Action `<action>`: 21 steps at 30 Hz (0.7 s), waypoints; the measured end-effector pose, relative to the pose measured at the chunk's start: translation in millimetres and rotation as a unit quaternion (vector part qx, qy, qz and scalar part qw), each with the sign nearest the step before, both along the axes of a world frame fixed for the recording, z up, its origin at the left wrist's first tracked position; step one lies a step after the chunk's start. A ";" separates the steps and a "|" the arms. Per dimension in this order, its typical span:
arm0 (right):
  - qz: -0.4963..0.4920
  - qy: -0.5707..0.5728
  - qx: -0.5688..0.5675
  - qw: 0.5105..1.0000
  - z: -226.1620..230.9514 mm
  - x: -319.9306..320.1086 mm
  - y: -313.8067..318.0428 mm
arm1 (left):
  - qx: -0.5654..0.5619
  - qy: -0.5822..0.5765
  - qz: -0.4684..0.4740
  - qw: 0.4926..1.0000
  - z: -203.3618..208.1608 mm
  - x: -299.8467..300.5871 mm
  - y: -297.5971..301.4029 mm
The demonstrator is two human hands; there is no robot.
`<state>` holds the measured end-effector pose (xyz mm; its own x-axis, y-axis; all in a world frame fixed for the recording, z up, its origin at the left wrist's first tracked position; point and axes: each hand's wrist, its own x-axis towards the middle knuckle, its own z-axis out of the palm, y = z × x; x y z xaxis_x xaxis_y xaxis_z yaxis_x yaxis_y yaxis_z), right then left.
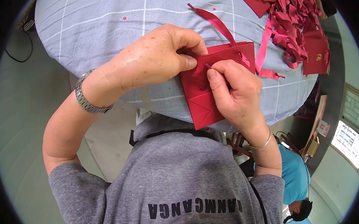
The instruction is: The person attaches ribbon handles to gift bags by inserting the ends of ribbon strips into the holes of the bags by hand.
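Note:
A small red paper gift bag point(202, 104) lies tilted at the table's near edge, its folded bottom toward me. My left hand point(154, 58) is closed, pinching the bag's top edge between thumb and fingers. Across the bag's front, my right hand point(239, 92) is closed in a pinch on a thin dark red tip, which looks like a ribbon's stiff end. A red ribbon point(219, 25) runs over the bag's top edge, its other tip lying loose on the cloth beyond. Whether the pinched tip sits in a hole is hidden by my fingers.
A light blue checked cloth point(102, 39) covers the table. At the far right lie a heap of red ribbons point(287, 33) and several red bags point(255, 0). Small red paper dots point(124, 18) are scattered on the cloth. Another person in a blue shirt point(294, 175) is at the right.

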<state>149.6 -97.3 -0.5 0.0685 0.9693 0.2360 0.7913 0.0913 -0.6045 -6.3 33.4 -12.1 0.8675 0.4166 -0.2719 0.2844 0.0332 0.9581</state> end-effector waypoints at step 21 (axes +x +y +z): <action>-0.062 -0.022 -0.096 0.993 2.9 -1.7 14.6 | 0.323 -0.127 0.058 0.936 -8.7 -2.5 -15.4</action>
<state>147.9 -82.7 2.5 0.1839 0.9815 0.0539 0.8148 -0.1215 -0.5668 -8.8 18.0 -20.7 0.8092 0.5177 0.2777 0.0754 -0.5603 0.8248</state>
